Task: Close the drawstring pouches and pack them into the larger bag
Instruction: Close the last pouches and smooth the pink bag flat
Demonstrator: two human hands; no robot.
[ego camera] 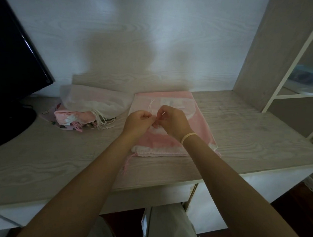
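A large pink and white drawstring bag (201, 120) lies flat on the desk, its gathered mouth toward me and a pink cord trailing off its near left corner. Over its middle, my left hand (138, 121) and my right hand (171, 119) meet with curled fingers, each pinching a thin white drawstring (150, 104) whose ends stick up behind them. The small pouch under the hands is mostly hidden. To the left sits a pile of pouches (76, 118), pink and floral, with white cords spilling out, under a white translucent pouch (96, 100).
A dark monitor (17, 65) on its stand fills the left side. A shelf unit (285, 69) rises at the right, with a plastic-wrapped item on one shelf. The desk's front edge (149, 190) runs close to my knees.
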